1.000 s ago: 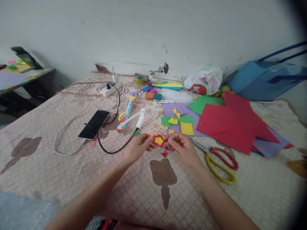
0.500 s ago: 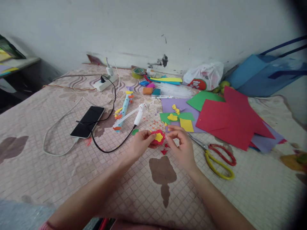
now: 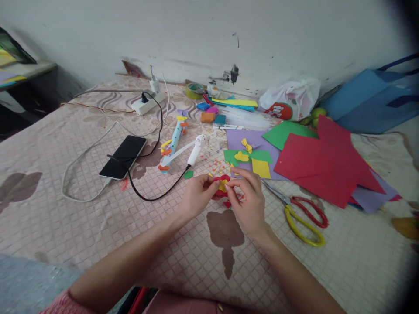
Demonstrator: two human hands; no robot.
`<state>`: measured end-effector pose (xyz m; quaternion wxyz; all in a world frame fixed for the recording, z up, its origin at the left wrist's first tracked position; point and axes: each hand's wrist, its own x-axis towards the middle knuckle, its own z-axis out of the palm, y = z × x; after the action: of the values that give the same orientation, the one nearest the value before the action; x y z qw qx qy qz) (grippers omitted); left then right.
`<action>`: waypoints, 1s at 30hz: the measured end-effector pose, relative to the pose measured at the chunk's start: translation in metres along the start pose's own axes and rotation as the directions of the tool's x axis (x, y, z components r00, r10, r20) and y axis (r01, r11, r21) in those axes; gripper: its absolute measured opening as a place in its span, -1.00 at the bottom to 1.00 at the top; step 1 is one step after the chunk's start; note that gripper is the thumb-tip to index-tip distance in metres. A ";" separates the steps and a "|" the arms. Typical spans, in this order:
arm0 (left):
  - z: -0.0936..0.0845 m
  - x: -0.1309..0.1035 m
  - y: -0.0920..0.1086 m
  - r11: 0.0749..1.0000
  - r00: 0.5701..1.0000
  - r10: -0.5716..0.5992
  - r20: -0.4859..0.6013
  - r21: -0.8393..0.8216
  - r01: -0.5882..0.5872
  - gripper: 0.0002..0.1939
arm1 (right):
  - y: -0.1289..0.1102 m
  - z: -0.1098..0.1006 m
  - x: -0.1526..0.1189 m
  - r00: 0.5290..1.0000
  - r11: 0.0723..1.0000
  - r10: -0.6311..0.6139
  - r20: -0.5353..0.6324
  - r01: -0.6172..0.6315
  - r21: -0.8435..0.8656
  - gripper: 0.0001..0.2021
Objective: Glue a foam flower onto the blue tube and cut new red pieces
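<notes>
Sitting between the two hands, the red flower with its yellow centre (image 3: 223,185) is near the handles of the scissors (image 3: 288,204), on their blade side. Left hand (image 3: 198,195) pinches the flower's left edge between thumb and fingers; right hand (image 3: 248,198) has its fingertips at the flower's right side, fingers curled. Both forearms reach in from the near edge, angled inward, the right one passing beside the scissors.

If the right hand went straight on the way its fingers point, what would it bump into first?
The right hand would most likely meet the flower, which its fingertips seem to touch. Beyond that comes the left hand, though depth is hard to judge.
</notes>
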<state>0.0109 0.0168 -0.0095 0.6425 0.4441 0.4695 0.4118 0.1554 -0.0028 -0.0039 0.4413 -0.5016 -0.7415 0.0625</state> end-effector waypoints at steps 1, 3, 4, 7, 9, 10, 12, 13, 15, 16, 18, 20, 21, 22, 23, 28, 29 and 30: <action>0.000 0.000 0.001 1.000 1.000 -0.001 -0.005 -0.004 0.001 -0.81 | 0.000 0.000 0.000 1.000 1.000 -0.001 0.004 0.001 0.002 -0.88; 0.000 -0.001 0.002 1.000 1.000 -0.010 -0.008 -0.015 0.010 -0.82 | -0.001 0.000 0.000 1.000 1.000 -0.002 0.012 0.002 0.006 -0.87; 0.001 -0.001 0.003 1.000 1.000 -0.016 -0.007 -0.021 0.015 -0.83 | -0.001 0.000 0.000 1.000 1.000 -0.003 0.014 0.003 0.008 -0.87; 0.001 -0.002 0.004 0.999 1.000 -0.022 -0.014 -0.024 0.021 -0.83 | 0.000 0.000 -0.001 1.000 1.000 -0.017 0.018 0.016 0.007 -0.85; 0.002 -0.002 0.004 1.000 1.000 -0.020 -0.016 -0.023 0.020 -0.84 | 0.000 0.001 -0.001 0.999 1.000 -0.027 0.025 0.027 0.002 -0.85; 0.002 -0.002 0.004 1.000 1.000 -0.020 -0.014 -0.023 0.019 -0.84 | 0.000 0.001 -0.001 0.999 1.000 -0.031 0.031 0.031 -0.002 -0.85; 0.002 -0.002 0.004 0.999 1.000 -0.019 -0.008 -0.026 0.019 -0.85 | 0.000 0.001 0.000 0.999 0.999 -0.033 0.040 0.034 -0.008 -0.85; 0.002 -0.002 0.005 0.999 1.000 -0.020 -0.006 -0.027 0.020 -0.85 | 0.000 0.002 0.000 0.998 0.999 -0.032 0.045 0.033 -0.010 -0.85; 0.002 -0.002 0.005 0.999 1.000 -0.025 -0.003 -0.030 0.024 -0.84 | 0.001 0.001 0.000 0.998 1.000 -0.028 0.054 0.029 -0.010 -0.86; 0.002 -0.002 0.005 0.999 1.000 -0.027 -0.002 -0.032 0.027 -0.84 | 0.001 0.001 0.000 0.998 1.000 -0.026 0.059 0.027 -0.010 -0.87; 0.001 -0.002 0.005 0.999 1.000 -0.028 -0.003 -0.032 0.028 -0.84 | 0.001 0.000 -0.001 0.997 1.000 -0.027 0.070 0.027 -0.006 -0.87; 0.000 -0.001 0.004 1.000 1.000 -0.016 -0.008 -0.017 0.015 -0.83 | 0.001 -0.001 -0.001 0.997 0.999 -0.032 0.077 0.032 0.004 -0.87; 0.000 -0.001 0.003 1.000 1.000 -0.009 -0.011 -0.010 0.009 -0.83 | 0.001 -0.002 -0.001 0.996 0.999 -0.034 0.079 0.034 0.010 -0.86; -0.001 -0.001 0.003 1.000 1.000 -0.006 -0.012 -0.007 0.006 -0.82 | 0.000 -0.002 -0.001 0.996 0.999 -0.035 0.078 0.034 0.017 -0.86; -0.001 -0.001 0.002 1.000 1.000 -0.006 -0.011 -0.006 0.006 -0.82 | 0.000 -0.003 -0.001 0.997 0.999 -0.033 0.075 0.031 0.023 -0.85; -0.001 -0.001 0.002 1.000 1.000 -0.019 -0.001 -0.010 0.019 -0.81 | 0.000 -0.004 -0.001 0.999 0.999 -0.009 0.053 0.007 0.038 -0.83; -0.001 -0.002 0.002 1.000 1.000 -0.022 -0.004 -0.011 0.022 -0.81 | 0.000 -0.004 0.000 0.999 0.999 -0.006 0.050 0.004 0.038 -0.83; -0.001 -0.002 0.003 1.000 1.000 -0.023 -0.006 -0.013 0.023 -0.81 | 0.000 -0.004 0.000 0.999 0.999 -0.002 0.048 0.000 0.037 -0.84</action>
<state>0.0096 0.0161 -0.0068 0.6484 0.4333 0.4740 0.4088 0.1586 -0.0042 -0.0020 0.4326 -0.4915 -0.7507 0.0879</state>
